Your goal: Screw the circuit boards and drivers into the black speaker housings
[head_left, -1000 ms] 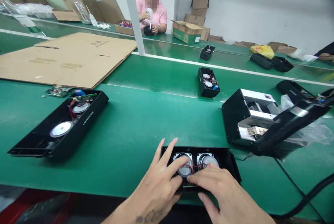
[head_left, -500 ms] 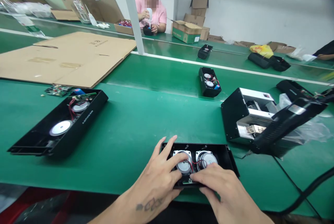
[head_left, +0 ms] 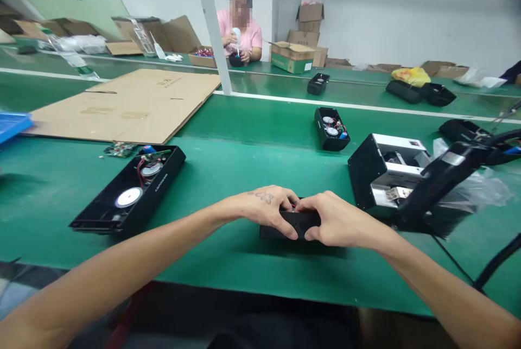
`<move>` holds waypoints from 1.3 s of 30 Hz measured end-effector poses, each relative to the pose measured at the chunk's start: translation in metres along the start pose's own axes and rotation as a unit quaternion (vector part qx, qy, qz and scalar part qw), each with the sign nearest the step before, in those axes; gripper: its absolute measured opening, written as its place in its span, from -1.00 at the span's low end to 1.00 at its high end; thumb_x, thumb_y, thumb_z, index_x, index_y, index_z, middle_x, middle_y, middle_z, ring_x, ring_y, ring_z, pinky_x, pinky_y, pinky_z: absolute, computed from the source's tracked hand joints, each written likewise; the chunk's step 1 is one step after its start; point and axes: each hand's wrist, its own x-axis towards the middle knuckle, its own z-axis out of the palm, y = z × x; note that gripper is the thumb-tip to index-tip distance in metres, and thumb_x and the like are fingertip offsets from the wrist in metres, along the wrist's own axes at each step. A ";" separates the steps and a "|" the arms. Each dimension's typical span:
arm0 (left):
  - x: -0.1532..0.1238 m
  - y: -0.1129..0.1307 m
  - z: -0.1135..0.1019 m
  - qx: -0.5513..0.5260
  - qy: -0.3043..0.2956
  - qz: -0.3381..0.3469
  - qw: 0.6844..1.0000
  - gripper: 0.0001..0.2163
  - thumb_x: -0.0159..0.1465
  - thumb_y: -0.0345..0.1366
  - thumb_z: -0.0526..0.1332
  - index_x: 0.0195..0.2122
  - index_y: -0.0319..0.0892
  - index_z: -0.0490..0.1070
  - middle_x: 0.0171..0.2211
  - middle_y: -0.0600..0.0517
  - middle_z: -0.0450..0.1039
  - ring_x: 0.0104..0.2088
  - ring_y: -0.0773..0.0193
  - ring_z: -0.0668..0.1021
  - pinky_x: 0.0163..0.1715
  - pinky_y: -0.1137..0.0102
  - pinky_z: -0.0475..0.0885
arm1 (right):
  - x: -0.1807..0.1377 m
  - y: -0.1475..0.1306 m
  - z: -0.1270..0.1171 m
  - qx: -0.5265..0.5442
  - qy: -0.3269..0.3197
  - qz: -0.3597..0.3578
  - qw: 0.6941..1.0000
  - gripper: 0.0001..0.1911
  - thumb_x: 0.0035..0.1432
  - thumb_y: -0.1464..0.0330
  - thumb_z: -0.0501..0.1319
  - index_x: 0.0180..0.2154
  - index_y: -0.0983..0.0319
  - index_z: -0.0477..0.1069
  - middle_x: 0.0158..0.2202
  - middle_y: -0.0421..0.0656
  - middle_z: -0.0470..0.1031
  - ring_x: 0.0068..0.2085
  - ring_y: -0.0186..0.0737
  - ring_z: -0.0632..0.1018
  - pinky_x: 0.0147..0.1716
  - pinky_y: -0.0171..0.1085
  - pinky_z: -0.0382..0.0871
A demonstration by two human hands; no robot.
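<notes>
A black speaker housing (head_left: 273,232) rests on the green bench in front of me, its near wall facing my body. My left hand (head_left: 273,207) is closed on it, with the thumb against the outside of the near wall and the fingers over the rim. In the same kind of grip, my right hand (head_left: 331,220) has its thumb low on that wall and its fingertips inside. Both hands almost meet at the middle and hide most of the housing's inside; a bit of red wire shows between them.
To the left lies a larger open speaker housing (head_left: 134,191) beside a circuit board (head_left: 119,149). Flat cardboard (head_left: 130,105) covers the bench behind. A black-and-white machine (head_left: 386,172) stands at right. Another small speaker housing (head_left: 331,129) sits farther back. A co-worker (head_left: 244,34) holds a white bottle across the bench.
The housing has moved away from the bench's front edge and its near wall now shows. My hands have gone from the speakers inside to gripping that wall. The camera view has shifted.
</notes>
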 end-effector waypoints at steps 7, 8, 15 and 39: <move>0.007 -0.002 0.003 -0.017 -0.016 -0.019 1.000 -0.61 -0.03 0.00 0.62 -0.58 -0.16 0.53 0.10 0.13 0.57 -0.19 0.26 0.59 -0.33 0.41 0.33 | 0.007 0.003 -0.004 0.064 -0.029 0.005 0.998 -0.84 -0.07 0.43 0.40 -0.34 0.17 0.58 -0.48 -0.32 0.49 -0.45 -0.30 0.38 -0.49 -0.28 0.12; 0.007 -0.001 0.003 -0.017 -0.013 -0.017 1.000 -0.61 -0.03 0.00 0.62 -0.59 -0.16 0.53 0.09 0.12 0.58 -0.20 0.26 0.58 -0.34 0.40 0.33 | 0.007 0.004 -0.003 0.070 -0.029 0.001 0.997 -0.84 -0.07 0.43 0.40 -0.34 0.18 0.58 -0.48 -0.32 0.49 -0.45 -0.30 0.38 -0.49 -0.28 0.12; 0.005 0.001 0.002 -0.020 -0.026 -0.019 0.999 -0.65 0.04 0.01 0.59 -0.51 -0.14 0.60 0.11 0.11 0.56 -0.20 0.28 0.59 -0.33 0.42 0.34 | 0.004 0.006 0.004 0.055 -0.015 -0.002 0.998 -0.77 -0.07 0.32 0.50 -0.30 0.18 0.61 -0.44 -0.30 0.56 -0.43 -0.28 0.43 -0.49 -0.28 0.16; 0.004 -0.002 0.001 -0.065 -0.030 0.001 0.997 -0.75 0.07 -0.02 0.58 -0.40 -0.07 0.73 0.15 0.13 0.53 -0.17 0.29 0.60 -0.31 0.43 0.38 | 0.003 -0.001 0.020 -0.049 0.081 0.028 0.995 -0.83 -0.07 0.30 0.43 -0.33 0.07 0.72 -0.59 -0.27 0.44 -0.54 -0.27 0.26 -0.47 -0.25 0.10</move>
